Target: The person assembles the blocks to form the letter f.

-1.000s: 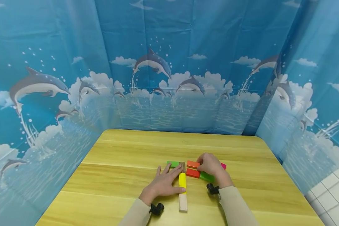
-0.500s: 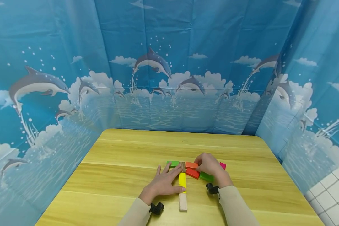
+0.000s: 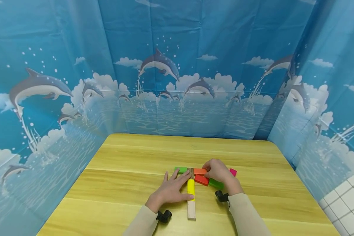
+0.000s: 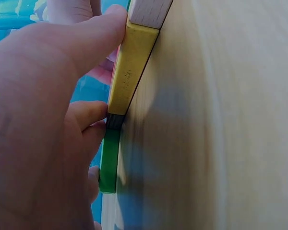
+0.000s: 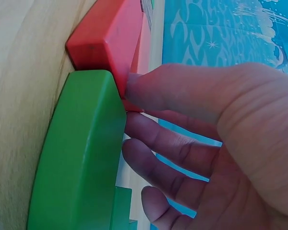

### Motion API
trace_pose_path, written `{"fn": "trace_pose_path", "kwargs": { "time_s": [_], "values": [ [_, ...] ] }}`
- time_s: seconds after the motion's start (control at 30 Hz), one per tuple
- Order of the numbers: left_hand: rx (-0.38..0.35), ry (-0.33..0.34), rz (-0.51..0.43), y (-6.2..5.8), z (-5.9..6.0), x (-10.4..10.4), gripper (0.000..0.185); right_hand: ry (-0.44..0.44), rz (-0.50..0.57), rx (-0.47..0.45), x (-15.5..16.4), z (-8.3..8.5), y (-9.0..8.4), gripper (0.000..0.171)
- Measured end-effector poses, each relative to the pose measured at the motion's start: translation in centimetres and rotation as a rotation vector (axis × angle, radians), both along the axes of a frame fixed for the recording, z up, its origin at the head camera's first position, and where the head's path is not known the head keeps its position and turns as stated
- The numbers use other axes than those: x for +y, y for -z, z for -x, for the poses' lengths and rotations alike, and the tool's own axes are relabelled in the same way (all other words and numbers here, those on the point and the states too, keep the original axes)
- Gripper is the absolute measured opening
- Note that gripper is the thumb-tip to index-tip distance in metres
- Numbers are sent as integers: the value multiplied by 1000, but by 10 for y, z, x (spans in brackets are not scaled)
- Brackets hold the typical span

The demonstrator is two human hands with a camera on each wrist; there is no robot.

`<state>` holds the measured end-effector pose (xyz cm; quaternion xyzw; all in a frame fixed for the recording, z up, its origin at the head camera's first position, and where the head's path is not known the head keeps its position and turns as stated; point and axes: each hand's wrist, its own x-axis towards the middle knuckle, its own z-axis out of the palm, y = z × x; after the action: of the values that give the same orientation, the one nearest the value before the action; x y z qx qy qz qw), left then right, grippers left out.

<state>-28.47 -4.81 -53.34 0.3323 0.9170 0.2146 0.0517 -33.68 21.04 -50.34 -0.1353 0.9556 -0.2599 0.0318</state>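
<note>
- We are laying our left hand (image 3: 172,190) flat, fingers spread, its thumb touching the yellow wooden block (image 3: 190,188) at its 3 o'clock.
- We are pinching the red rectangular wooden block (image 3: 201,179) with our right hand (image 3: 219,172); the green wooden block (image 3: 216,184) is touching it at 4 o'clock.
- All are lying on the light wooden table (image 3: 135,164).

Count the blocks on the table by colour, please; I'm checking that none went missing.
Green blocks: 2
Red block: 1
Orange block: 1
Pink block: 1
Yellow block: 1
Plain wooden block: 1
Dark brown block: 1
Total: 8
</note>
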Motion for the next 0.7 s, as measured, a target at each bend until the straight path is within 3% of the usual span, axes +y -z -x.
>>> {"fn": "trace_pose_path", "kwargs": {
  "time_s": [0.7],
  "values": [
    [25, 11, 48, 2, 1, 0, 84, 15, 1, 7, -2, -1, -1, 29]
  ]
}}
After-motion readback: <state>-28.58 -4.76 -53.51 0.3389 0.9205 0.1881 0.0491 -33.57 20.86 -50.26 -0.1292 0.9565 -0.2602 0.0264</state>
